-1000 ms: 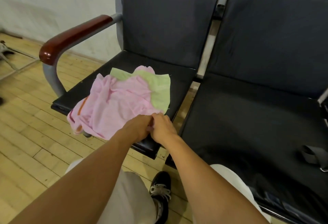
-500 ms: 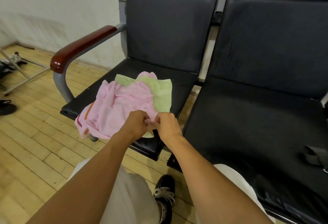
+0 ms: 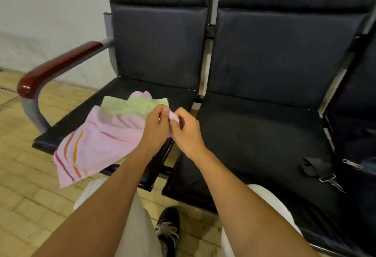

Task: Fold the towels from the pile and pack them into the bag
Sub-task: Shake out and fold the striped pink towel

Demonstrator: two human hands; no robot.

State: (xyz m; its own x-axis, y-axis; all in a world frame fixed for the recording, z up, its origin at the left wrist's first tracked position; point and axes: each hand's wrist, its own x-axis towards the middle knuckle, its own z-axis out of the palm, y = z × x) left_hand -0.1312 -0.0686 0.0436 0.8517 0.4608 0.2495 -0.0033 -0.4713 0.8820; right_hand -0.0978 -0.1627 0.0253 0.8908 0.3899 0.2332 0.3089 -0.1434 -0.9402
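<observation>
1. Both hands have risen from the seat's front edge and now meet above it: the left hand (image 3: 155,126) and the right hand (image 3: 186,129) each pinch one corner of the pink towel (image 3: 101,140) between curled fingers and thumb, knuckles almost touching.
2. A second ago that corner lay low on the cushion; now it is lifted, and the towel slopes down from the grip to the left.
3. The towel's striped end, orange and magenta, has come into view and hangs over the front edge of the left seat (image 3: 67,122), where earlier it was bunched.
4. The green towel (image 3: 138,104) stays flat on the same seat, beneath and behind the pink one, partly covered.
5. A black strap with a metal clip (image 3: 319,170) lies on the right seat (image 3: 254,134), well apart from the towels.
</observation>
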